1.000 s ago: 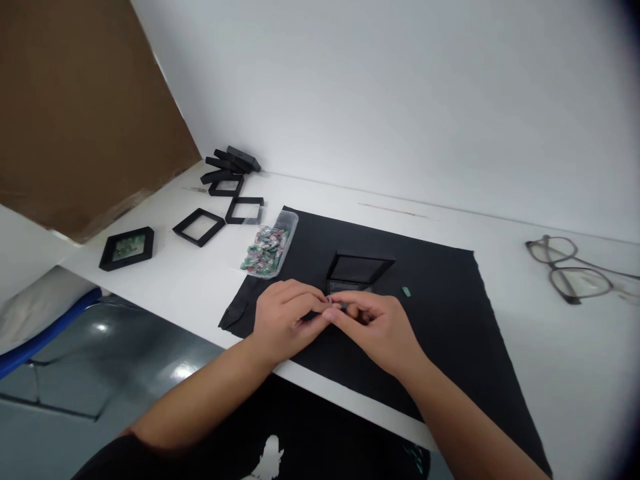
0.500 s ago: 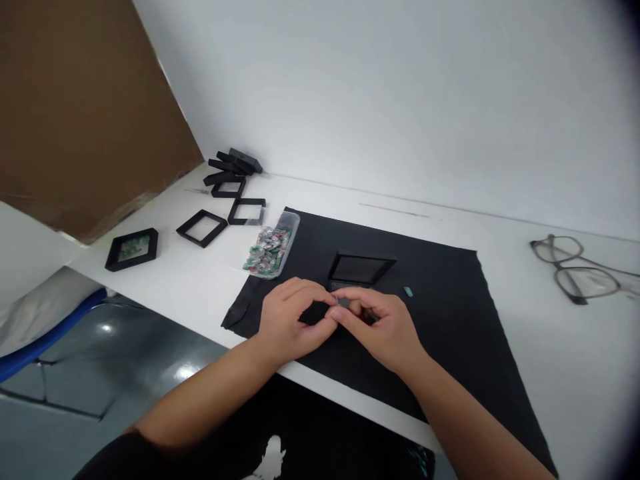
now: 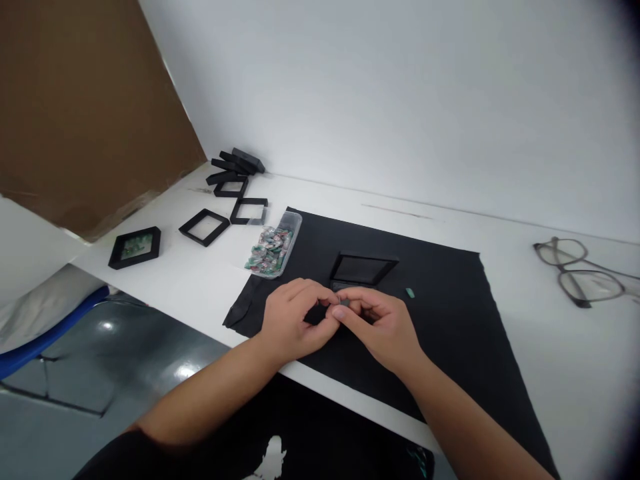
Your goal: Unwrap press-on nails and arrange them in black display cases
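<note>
My left hand [image 3: 299, 319] and my right hand [image 3: 383, 325] meet over the front of a black cloth [image 3: 440, 333], fingertips pinched together. Between them is a small greyish thing, mostly hidden by the fingers; its kind cannot be made out. Just beyond the fingertips, a black display frame [image 3: 391, 265] stands partly open on the cloth, its lower part hidden by my hands. To the right of it lies a small green piece [image 3: 410, 293]. Left of the frame, a clear plastic box [image 3: 295, 241] holds many small wrapped green and reddish pieces.
More black frames [image 3: 204, 228] lie on the white table [image 3: 175, 280] at the left, some piled by the wall. One frame [image 3: 134, 248] has green pieces inside. Eyeglasses [image 3: 590, 285] rest at the right. A chair with a blue edge [image 3: 55, 333] stands below left.
My hands stay together with nearly the same pinch, the fingers shifting only slightly. The whole view has moved a little, so the things on the table appear slightly further right.
</note>
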A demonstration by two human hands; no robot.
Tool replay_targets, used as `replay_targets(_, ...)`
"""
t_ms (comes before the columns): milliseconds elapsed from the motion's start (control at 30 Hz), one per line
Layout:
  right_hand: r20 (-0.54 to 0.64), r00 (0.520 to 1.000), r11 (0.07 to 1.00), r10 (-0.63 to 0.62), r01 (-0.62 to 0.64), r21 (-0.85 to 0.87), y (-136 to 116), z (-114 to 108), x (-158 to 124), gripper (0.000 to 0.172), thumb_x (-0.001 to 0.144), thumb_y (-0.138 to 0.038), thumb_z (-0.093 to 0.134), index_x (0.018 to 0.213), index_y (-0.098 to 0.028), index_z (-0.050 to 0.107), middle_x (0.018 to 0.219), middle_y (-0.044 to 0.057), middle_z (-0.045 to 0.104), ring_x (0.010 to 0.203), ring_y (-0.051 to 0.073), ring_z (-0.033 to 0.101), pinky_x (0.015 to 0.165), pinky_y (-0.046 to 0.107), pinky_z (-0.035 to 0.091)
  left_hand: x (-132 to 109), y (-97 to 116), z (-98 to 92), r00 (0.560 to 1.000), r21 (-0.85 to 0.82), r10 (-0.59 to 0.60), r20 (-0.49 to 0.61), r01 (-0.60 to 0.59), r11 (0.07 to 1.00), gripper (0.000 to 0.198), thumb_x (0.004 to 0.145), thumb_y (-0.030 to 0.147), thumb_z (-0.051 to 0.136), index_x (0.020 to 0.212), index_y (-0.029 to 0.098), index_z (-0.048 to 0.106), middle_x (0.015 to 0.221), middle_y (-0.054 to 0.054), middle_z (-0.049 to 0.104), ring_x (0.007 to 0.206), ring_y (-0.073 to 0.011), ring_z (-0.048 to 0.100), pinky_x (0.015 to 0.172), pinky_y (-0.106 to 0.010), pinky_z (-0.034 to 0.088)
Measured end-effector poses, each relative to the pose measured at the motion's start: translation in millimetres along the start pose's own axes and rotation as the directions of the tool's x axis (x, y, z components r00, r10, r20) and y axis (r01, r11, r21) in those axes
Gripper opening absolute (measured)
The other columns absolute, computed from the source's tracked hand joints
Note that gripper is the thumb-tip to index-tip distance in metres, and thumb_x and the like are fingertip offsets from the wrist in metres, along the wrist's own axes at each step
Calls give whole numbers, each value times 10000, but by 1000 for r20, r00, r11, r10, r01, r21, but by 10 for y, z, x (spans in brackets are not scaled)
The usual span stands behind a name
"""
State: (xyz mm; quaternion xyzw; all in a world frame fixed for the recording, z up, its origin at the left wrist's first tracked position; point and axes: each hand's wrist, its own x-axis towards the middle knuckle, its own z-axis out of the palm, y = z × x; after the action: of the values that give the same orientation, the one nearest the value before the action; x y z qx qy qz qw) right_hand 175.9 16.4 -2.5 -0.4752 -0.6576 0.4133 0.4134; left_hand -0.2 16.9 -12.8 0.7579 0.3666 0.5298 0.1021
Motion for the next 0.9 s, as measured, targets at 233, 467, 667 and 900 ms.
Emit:
replay_targets(233,-45,998,999,-34,33,-33,7,-17,13,231,837,-420,746,910,-206,794,541,-70,458,480,89,410,461,234,365,0,-15,-8,1000,-6,1,24,-1,1000,77,873,188,709,948,198,696,801,2,745,706,-121,671,682,-259,533)
replay_targets(467,-103,987,982,-127,110,-156,-1,-93,2,234,860,-396,736,1007,-222,791,553,-72,516,483,94,469,506,239,424,-19,-24,-2,999,-15,8,48,-7,1000,185,882,171,704,1063,201,727,835,6,779,665,-105,674,686,-255,544)
replay_targets(667,94,979,661,-181,192,-726,67,-391,94,297,922,-418,648,1112,-227,773,690,-4,691,624,160,634,588,280,436,-20,-28,-14,963,157,-131,236,95,983,291,910,294,678,1186,203,694,1096,-56,766,954,-214,717,836,-370,588)
replay_targets(900,128,992,548,-17,116,-829,72,-300,111,281,937,-398,593,1099,-239,759,718,19,728,597,175,646,510,267,339,-29,-56,-16,866,222,-179,466,81,972,350,934,361,653,1254,222,669,1290,-74,705,1158,-266,669,920,-442,553)
